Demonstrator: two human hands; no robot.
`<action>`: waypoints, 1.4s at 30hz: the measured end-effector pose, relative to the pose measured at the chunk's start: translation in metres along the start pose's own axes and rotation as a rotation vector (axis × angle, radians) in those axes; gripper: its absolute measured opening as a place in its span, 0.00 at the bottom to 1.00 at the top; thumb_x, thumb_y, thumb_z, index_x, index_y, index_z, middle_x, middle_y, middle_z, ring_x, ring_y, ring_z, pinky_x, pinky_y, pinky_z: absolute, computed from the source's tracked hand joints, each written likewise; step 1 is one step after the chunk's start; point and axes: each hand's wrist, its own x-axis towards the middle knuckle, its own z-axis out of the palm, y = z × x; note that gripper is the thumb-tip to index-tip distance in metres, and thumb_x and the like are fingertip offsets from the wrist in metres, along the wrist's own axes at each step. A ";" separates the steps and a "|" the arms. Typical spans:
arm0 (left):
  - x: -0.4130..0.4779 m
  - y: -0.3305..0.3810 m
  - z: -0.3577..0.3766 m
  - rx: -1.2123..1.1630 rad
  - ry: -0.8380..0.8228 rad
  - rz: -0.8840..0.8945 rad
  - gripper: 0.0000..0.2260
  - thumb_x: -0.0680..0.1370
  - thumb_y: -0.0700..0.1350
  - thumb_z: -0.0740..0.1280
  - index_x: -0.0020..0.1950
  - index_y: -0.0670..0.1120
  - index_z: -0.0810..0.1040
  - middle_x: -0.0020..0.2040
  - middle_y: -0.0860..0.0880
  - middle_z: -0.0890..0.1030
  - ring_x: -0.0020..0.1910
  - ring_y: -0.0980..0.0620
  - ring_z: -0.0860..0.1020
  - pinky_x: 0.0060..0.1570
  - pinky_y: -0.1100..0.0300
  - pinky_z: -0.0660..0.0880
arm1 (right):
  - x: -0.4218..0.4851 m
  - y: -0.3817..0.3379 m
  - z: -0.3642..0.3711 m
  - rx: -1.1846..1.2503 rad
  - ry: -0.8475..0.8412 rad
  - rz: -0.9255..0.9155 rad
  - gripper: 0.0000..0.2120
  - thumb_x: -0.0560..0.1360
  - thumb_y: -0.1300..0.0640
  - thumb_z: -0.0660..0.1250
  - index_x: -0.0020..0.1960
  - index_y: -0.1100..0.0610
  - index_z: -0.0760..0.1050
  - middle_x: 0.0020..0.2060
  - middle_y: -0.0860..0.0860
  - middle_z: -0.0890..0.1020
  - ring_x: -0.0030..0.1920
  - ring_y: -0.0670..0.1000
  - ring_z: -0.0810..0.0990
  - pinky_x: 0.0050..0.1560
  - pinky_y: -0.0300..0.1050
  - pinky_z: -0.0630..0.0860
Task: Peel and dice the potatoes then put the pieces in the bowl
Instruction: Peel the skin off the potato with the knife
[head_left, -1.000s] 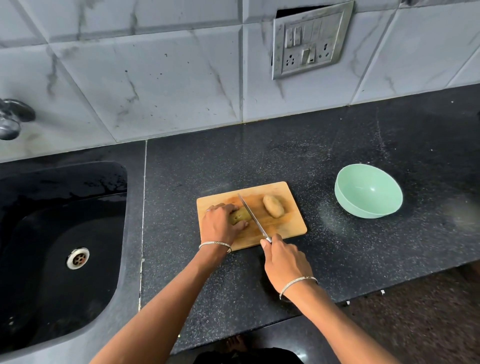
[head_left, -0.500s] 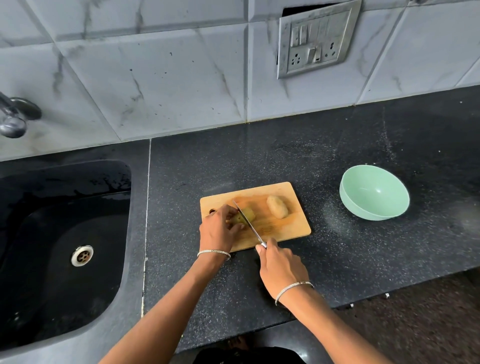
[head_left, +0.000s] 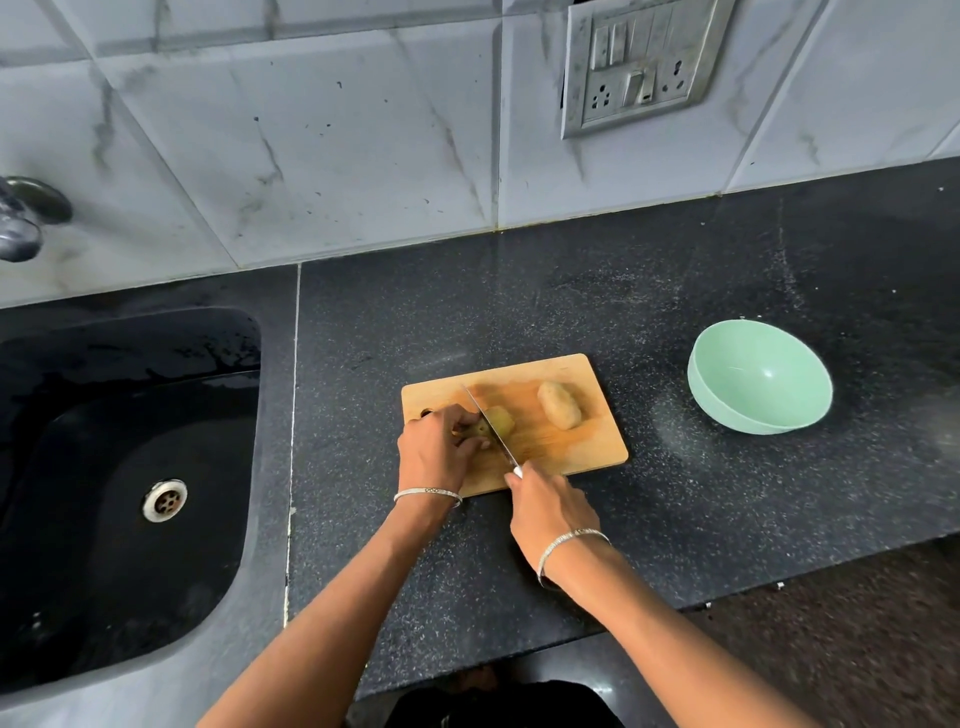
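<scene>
A wooden cutting board (head_left: 582, 447) lies on the black counter. On its left half a yellowish potato (head_left: 500, 421) is held by my left hand (head_left: 436, 452), fingers curled over its left end. My right hand (head_left: 550, 512) grips the handle of a knife (head_left: 488, 423), whose blade runs diagonally across the potato, cutting into it. A second, whole potato (head_left: 559, 405) lies on the right part of the board. A mint-green bowl (head_left: 761, 376) stands tilted on the counter to the right, with nothing visible inside.
A black sink (head_left: 124, 483) with a steel drain lies at the left, with a tap (head_left: 23, 218) above it. A switch and socket plate (head_left: 639, 62) hangs on the tiled wall. The counter's front edge runs below my forearms.
The knife blade has shifted left along the potato under my left hand, more cut potato showing to its right. The camera has tilted slightly; the second potato and bowl stay in place.
</scene>
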 end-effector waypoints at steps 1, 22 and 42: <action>0.000 0.000 0.000 0.002 0.004 0.002 0.10 0.69 0.48 0.77 0.48 0.51 0.83 0.46 0.55 0.85 0.45 0.52 0.83 0.51 0.54 0.76 | -0.005 0.006 0.002 -0.008 -0.009 0.002 0.15 0.84 0.46 0.50 0.58 0.55 0.70 0.53 0.55 0.80 0.53 0.60 0.80 0.41 0.49 0.72; 0.003 -0.002 -0.011 0.138 -0.084 0.304 0.21 0.70 0.45 0.75 0.57 0.58 0.71 0.60 0.57 0.67 0.41 0.55 0.77 0.39 0.55 0.76 | -0.004 0.009 0.011 -0.048 -0.002 0.005 0.17 0.84 0.47 0.49 0.61 0.57 0.69 0.55 0.57 0.79 0.56 0.61 0.79 0.42 0.49 0.69; 0.006 0.002 -0.013 0.098 -0.112 0.347 0.21 0.68 0.43 0.75 0.55 0.52 0.69 0.59 0.55 0.68 0.44 0.51 0.77 0.42 0.55 0.75 | -0.049 0.054 -0.054 -0.043 -0.076 -0.019 0.16 0.82 0.41 0.48 0.44 0.50 0.66 0.40 0.52 0.77 0.39 0.57 0.76 0.38 0.50 0.71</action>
